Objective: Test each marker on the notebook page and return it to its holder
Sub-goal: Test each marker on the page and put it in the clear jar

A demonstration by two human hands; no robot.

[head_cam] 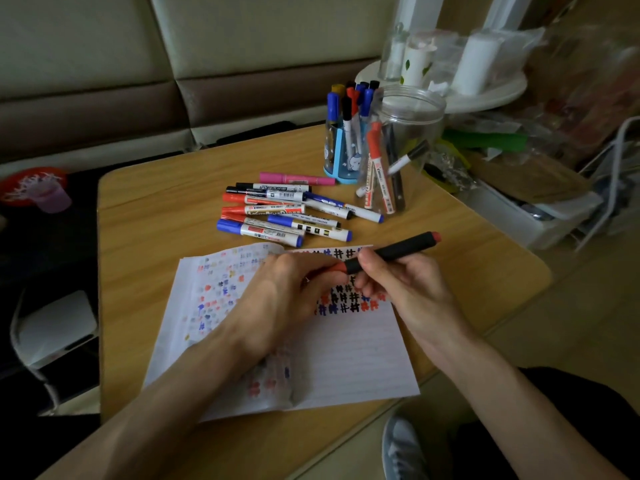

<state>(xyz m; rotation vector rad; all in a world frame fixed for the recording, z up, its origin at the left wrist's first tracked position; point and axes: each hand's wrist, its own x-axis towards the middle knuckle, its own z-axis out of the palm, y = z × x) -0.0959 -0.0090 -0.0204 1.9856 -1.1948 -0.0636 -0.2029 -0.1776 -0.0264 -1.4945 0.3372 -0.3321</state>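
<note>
— Where is the marker (394, 249)?

— Between both hands, over the upper part of the notebook (346, 358). The right hand (391, 282) curls round its black barrel, which slants up and away past the knuckles. The left hand (287, 292) closes thumb and fingers on the red end (337, 268). The two hands almost touch there.

— Is that end a cap coming off or going on?

— I cannot tell; the fingers cover the joint.

— What lies under the hands?

— Rows of red, blue and black marks on the right page. Nearer than the hands the lined page is white down to its near edge.

— And beyond them?

— The loose markers (277, 213) lie in a heap just past the notebook's far edge, close to the left knuckles. Farther on, beyond the right hand, stand a blue holder (341, 157) full of markers and a clear jar (405, 133) with a few, side by side near the counter's far edge.

— Any open room?

— Right of the right hand, wood shows out to the counter's (145, 209) rounded corner. That edge then runs back under the right forearm, so the wrist hangs just inside it. Left of the left hand the folded page reaches out, then a wide strip of wood to the left edge.
</note>
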